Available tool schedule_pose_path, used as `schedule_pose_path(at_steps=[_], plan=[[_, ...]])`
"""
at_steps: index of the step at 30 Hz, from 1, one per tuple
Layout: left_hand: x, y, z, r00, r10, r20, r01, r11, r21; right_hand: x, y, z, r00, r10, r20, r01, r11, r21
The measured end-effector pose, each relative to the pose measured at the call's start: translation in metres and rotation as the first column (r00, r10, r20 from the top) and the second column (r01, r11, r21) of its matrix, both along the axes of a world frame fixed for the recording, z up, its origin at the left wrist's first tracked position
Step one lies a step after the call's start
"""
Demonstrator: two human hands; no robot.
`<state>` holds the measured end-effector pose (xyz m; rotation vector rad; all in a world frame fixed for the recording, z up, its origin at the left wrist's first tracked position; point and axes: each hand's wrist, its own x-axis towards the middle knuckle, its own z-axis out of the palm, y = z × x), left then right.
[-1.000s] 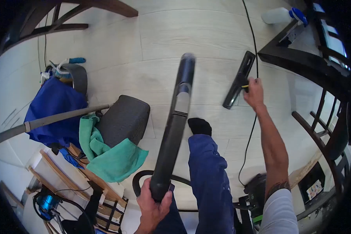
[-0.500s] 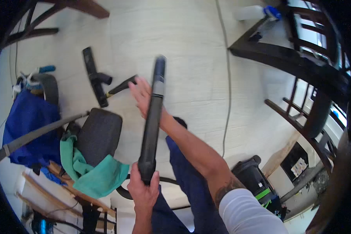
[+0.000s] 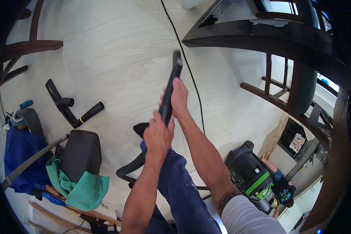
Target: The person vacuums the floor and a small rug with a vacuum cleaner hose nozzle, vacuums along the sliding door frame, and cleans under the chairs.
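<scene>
My left hand is wrapped round the lower part of a black vacuum cleaner wand. Higher up, my right hand has its fingers closed round the same wand, whose bent tip points away from me above the pale floor. A black vacuum hose curves beside my left forearm; its join with the wand is hidden by my hands. On the floor to the left lie a black floor nozzle and a short black attachment with a yellow ring.
A black and green vacuum cleaner stands at my right, with another person beyond it. A dark cable crosses the floor. Dark wooden furniture fills the upper right. Left are a grey box-shaped cushion, a green cloth and a blue bag.
My right hand, open beside the wand before, has closed round it. The wand has tipped right and shows a bent end. The view has shifted, moving the floor nozzle lower and further left.
</scene>
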<state>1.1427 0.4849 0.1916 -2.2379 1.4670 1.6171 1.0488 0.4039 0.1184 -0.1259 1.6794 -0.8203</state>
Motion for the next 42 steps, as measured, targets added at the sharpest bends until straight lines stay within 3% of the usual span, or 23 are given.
schedule_pose_path(at_steps=[2,4,8,11,12,14,16,20,25,27,32,36,38,39,40,42], plan=[[0.002,0.024,0.018,0.996,-0.076,-0.036,0.076,0.997,-0.009,-0.013,0.037,0.015,0.997,-0.046,-0.057,0.052,0.992,0.115],[-0.010,0.040,0.033,0.982,-0.148,-0.118,0.150,0.989,0.006,-0.036,0.068,0.029,0.984,-0.116,-0.134,0.115,0.993,-0.016],[-0.065,-0.012,-0.005,0.977,-0.171,-0.129,0.162,0.983,-0.082,-0.107,0.029,-0.015,0.965,-0.208,-0.158,0.214,0.977,0.021],[-0.073,-0.042,-0.012,0.971,-0.193,-0.141,0.180,0.979,-0.098,-0.106,-0.011,-0.010,0.961,-0.190,-0.202,0.189,0.982,-0.020],[-0.062,-0.033,-0.001,0.971,-0.196,-0.139,0.184,0.978,-0.094,-0.096,-0.009,0.002,0.976,-0.152,-0.154,0.149,0.988,-0.031],[-0.030,-0.001,0.028,0.985,-0.032,-0.169,0.017,0.996,-0.089,-0.050,0.003,0.045,0.989,-0.079,-0.126,0.077,0.997,-0.020],[-0.003,0.025,0.046,0.976,0.125,-0.176,-0.154,0.975,-0.160,-0.010,0.021,0.058,0.989,0.070,-0.133,-0.086,0.989,-0.119],[0.018,-0.022,0.019,0.989,0.117,-0.087,-0.132,0.972,-0.196,0.019,-0.035,0.029,0.972,0.171,-0.164,-0.205,0.954,-0.221],[-0.017,-0.147,-0.060,0.991,-0.047,-0.123,-0.005,0.919,-0.394,-0.029,-0.153,-0.039,0.941,0.049,-0.335,-0.139,0.958,-0.252],[-0.020,-0.164,-0.069,0.993,-0.057,-0.104,0.014,0.928,-0.374,-0.038,-0.174,-0.047,0.936,0.045,-0.349,-0.091,0.989,-0.117],[-0.001,-0.151,-0.061,0.994,-0.066,-0.089,0.038,0.958,-0.285,-0.023,-0.151,-0.053,0.935,0.087,-0.343,-0.127,0.987,-0.097],[0.017,-0.105,-0.021,0.994,-0.029,-0.110,-0.007,0.949,-0.314,0.006,-0.114,-0.001,0.966,0.152,-0.209,-0.178,0.978,-0.109],[0.024,-0.078,-0.004,0.985,0.149,-0.083,-0.163,0.967,-0.196,0.028,-0.094,0.009,0.965,0.234,-0.122,-0.249,0.961,-0.124],[0.027,-0.074,-0.007,0.986,0.148,-0.082,-0.161,0.968,-0.193,0.037,-0.088,0.011,0.950,0.295,-0.099,-0.304,0.949,-0.088],[0.029,-0.072,-0.012,0.982,0.186,-0.042,-0.190,0.969,-0.155,0.044,-0.075,-0.004,0.926,0.347,-0.150,-0.372,0.906,-0.200],[0.032,-0.080,-0.023,0.975,0.224,0.007,-0.221,0.966,-0.131,0.050,-0.079,-0.017,0.811,0.485,-0.326,-0.552,0.819,-0.156]])
